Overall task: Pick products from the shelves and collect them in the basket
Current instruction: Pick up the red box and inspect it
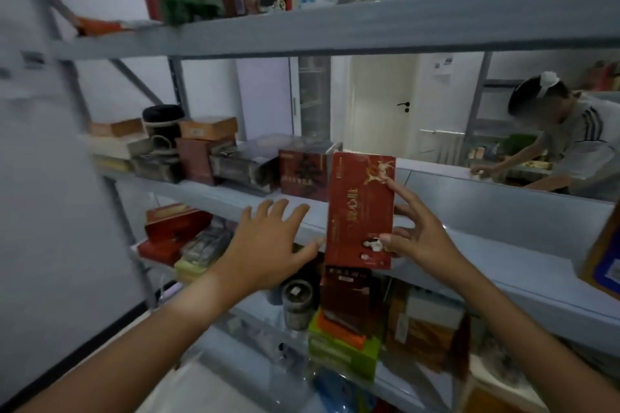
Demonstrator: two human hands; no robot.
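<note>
Red box (360, 211) upright, pinched by right hand (419, 238); left hand (268, 245) spread wide beside it.

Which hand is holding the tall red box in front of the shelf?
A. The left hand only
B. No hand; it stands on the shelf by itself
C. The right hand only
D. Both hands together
C: the right hand pinches the tall red box, thumb on its front and fingers behind its right edge, while the left hand is spread open beside it, holding nothing.
</note>
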